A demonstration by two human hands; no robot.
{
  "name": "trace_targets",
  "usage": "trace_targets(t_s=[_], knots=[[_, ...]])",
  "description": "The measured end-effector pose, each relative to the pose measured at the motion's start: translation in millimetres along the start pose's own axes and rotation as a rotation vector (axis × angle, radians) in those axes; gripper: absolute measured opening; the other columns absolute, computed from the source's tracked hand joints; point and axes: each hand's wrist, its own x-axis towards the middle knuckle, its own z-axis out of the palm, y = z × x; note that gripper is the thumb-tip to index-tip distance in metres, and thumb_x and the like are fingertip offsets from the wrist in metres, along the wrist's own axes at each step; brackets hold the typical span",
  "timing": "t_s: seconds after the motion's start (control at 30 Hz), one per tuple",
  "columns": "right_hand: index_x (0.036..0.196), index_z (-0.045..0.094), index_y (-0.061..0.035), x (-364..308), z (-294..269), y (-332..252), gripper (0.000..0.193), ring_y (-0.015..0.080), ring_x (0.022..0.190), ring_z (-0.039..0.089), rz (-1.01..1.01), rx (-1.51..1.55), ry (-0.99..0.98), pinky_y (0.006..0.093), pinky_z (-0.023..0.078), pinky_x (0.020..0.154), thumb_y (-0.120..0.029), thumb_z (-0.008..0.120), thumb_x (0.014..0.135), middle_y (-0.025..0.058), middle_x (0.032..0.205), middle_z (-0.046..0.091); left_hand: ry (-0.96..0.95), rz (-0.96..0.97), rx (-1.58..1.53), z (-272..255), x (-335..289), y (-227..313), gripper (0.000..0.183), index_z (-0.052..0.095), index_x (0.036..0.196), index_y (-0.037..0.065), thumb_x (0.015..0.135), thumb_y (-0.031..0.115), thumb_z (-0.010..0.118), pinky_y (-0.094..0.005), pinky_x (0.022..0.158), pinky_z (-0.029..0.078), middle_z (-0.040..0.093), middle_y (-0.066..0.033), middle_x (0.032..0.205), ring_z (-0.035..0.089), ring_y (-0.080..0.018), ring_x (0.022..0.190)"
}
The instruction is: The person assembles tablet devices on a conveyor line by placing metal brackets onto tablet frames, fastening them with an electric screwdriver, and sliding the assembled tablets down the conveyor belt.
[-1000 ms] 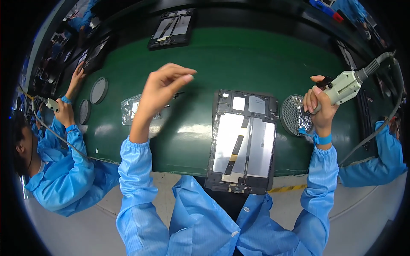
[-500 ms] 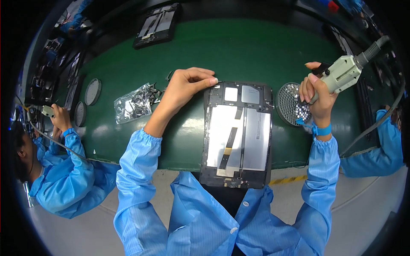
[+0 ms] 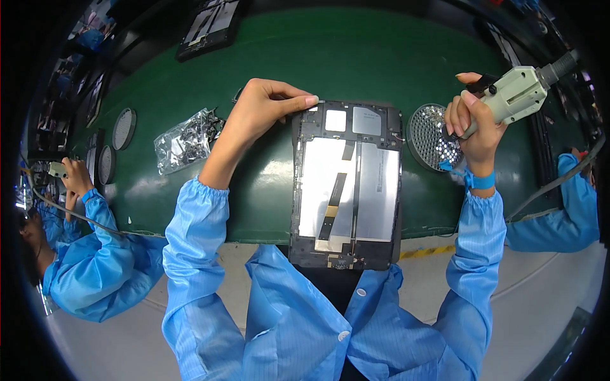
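An opened tablet [image 3: 378,190], its back off and inner parts bare, lies in front of me and sticks out over the table's near edge. At its far left corner, my left hand [image 3: 264,105] is closed with thumb and fingers pinching the edge. My right hand [image 3: 473,124] is wrapped round a pale electric screwdriver [image 3: 518,95], a grey cable sleeve running off its back end. Its working end points down over a round dimpled screw tray [image 3: 422,143] right of the tablet; the tip itself is hidden by my fingers. A blue band circles my right wrist.
A clear bag of small dark metal parts [image 3: 184,145] lies left of my left forearm. Two more round trays, one of them a dimpled tray [image 3: 124,129], sit farther left. Another opened tablet [image 3: 210,28] is at the far side. Co-workers' blue sleeves [image 3: 108,254] show at both sides.
The whole view has shifted a little, so the table and its things sit slightly higher and farther left. Both hands keep about the same grip and place beside the tablet and the tray.
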Motion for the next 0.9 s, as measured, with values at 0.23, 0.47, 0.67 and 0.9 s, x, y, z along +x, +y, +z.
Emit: trace_targets(t_s=[0.23,0.47,0.67,0.9], knots=[[0.11,0.057,0.0126,0,1,0,0.028,0.0113,0.041,0.041,-0.004,-0.004,-0.009,0.0285,0.038,0.042,-0.004,0.052,0.087,0.0027,0.053,0.042,0.082,0.06,-0.049,5,-2,-5,0.026,0.076,0.096,0.0,0.084,0.024,0.077,-0.0205,0.053,0.042,0.07,-0.0055,0.074,0.055,-0.0075,0.059],[0.116,0.053,0.011,0,1,-1,0.033,0.0098,0.042,0.036,-0.003,-0.082,-0.018,0.0274,0.036,0.043,-0.009,0.048,0.091,0.0005,0.052,0.036,0.026,0.021,-0.043,3,-1,2,0.03,0.074,0.097,-0.003,0.088,0.026,0.073,-0.0222,0.055,0.045,0.068,-0.0059,0.076,0.055,-0.0079,0.061],[0.11,0.055,0.0131,2,0,-2,0.028,0.0122,0.041,0.041,-0.001,0.005,-0.023,0.029,0.038,0.042,-0.003,0.051,0.087,0.0036,0.053,0.041,0.069,0.085,-0.117,9,-9,-14,0.032,0.069,0.102,-0.005,0.094,0.026,0.066,-0.0229,0.061,0.047,0.066,-0.0049,0.08,0.056,-0.0085,0.067],[0.112,0.053,0.012,-1,6,0,0.029,0.0126,0.04,0.04,0.018,0.032,-0.026,0.0291,0.039,0.042,-0.004,0.05,0.088,0.0037,0.053,0.04,0.062,0.112,-0.205,11,-17,-17,0.03,0.071,0.1,-0.005,0.093,0.024,0.068,-0.0221,0.059,0.049,0.067,-0.0053,0.077,0.057,-0.0081,0.064]])
